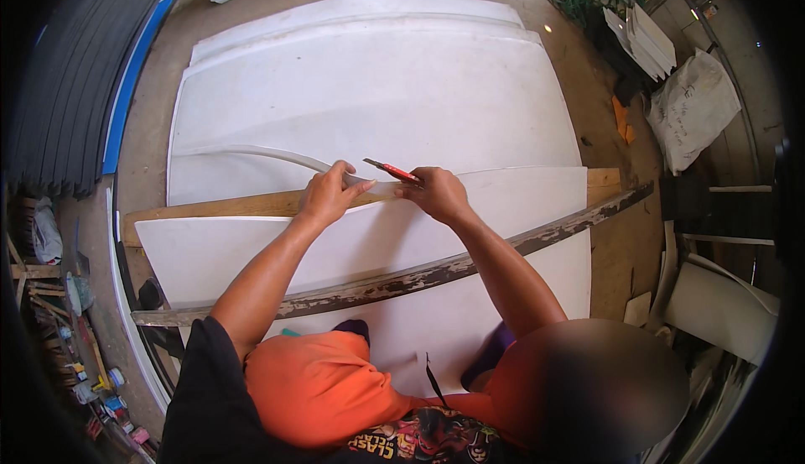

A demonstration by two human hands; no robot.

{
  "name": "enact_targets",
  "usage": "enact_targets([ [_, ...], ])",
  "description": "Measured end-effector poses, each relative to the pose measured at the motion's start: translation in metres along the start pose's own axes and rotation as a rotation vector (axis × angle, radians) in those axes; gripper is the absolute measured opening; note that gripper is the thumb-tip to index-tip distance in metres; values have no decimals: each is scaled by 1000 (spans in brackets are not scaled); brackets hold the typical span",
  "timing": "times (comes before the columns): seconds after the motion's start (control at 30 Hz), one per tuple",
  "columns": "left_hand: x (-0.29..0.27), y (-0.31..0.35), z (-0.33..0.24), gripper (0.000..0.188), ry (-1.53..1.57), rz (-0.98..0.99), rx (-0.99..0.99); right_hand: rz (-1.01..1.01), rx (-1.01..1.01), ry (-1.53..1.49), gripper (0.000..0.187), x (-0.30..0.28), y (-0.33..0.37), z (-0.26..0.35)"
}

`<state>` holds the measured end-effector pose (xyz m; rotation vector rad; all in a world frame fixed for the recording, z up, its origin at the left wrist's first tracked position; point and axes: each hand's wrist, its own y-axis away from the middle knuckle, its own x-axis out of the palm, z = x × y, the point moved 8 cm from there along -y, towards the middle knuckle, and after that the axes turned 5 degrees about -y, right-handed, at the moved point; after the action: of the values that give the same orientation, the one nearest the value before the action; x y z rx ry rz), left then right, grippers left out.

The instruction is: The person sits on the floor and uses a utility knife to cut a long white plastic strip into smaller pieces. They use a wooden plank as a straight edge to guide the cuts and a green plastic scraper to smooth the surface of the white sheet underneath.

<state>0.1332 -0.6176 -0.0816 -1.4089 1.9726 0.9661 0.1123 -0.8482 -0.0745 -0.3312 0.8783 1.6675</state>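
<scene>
We've got our left hand (329, 197) pinching a narrow white strip (287, 156) between thumb and fingers, and it curves off left over the big white sheet (377, 103). Our right hand (434, 194) is wrapped round a red cutter (394, 171), blade poking up-left. Closer to us, a worn wooden bar (386, 288) runs slantwise across more white sheet (524, 200).

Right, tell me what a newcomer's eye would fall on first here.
Probably the red cutter in the right hand, near the centre, bright against the white sheets. Just left of it, the left hand grips a pale, curved strip. Below both hands, a dark, flaking bar slants across the nearer white sheet.
</scene>
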Motion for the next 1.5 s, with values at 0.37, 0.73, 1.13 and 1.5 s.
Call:
enact_targets([
  [0.37,28,34,-46,49,-246,-80,397,249,304,295,32,18,-59,-5],
  [0.73,42,16,-53,45,-334,288,162,321,315,336,28,25,-66,2],
  [1.13,48,22,-44,39,-269,166,211,134,220,191,42,25,-65,-18],
  [1.5,51,21,-34,38,-180,38,296,-219,-310,233,25,-58,63,-7],
])
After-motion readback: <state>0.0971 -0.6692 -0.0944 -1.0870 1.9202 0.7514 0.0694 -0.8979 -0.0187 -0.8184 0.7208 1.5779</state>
